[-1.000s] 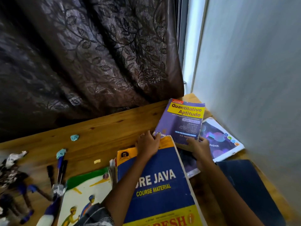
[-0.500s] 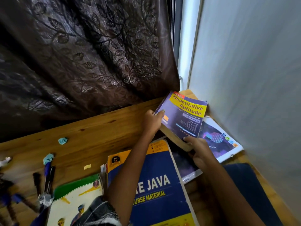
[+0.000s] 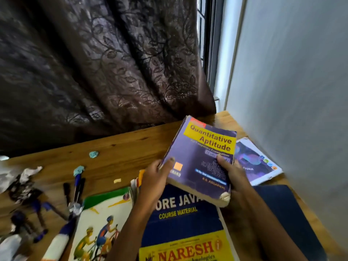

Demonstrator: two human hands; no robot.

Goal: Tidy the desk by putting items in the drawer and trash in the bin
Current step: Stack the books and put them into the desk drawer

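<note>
A thick purple book titled Quantitative Aptitude (image 3: 203,153) is lifted off the wooden desk (image 3: 122,147), tilted toward me. My left hand (image 3: 153,178) grips its left edge with the thumb on the cover. My right hand (image 3: 229,176) holds its right side, thumb on top. Under it lies a blue and yellow Core Java book (image 3: 184,223). Small blue paper scraps (image 3: 93,154) and a yellow scrap (image 3: 117,181) lie on the desk. No drawer or bin is in view.
A cyclist-cover book (image 3: 101,223) lies left of the Java book. Pens (image 3: 77,187), a glue bottle (image 3: 58,240) and crumpled paper (image 3: 28,172) sit at the left. A white-edged booklet (image 3: 258,162) and a dark blue folder (image 3: 288,213) lie by the right wall. A dark curtain (image 3: 94,63) hangs behind.
Both hands took hold of the purple book and raised it from the desk's far right corner toward me, over the Java book.
</note>
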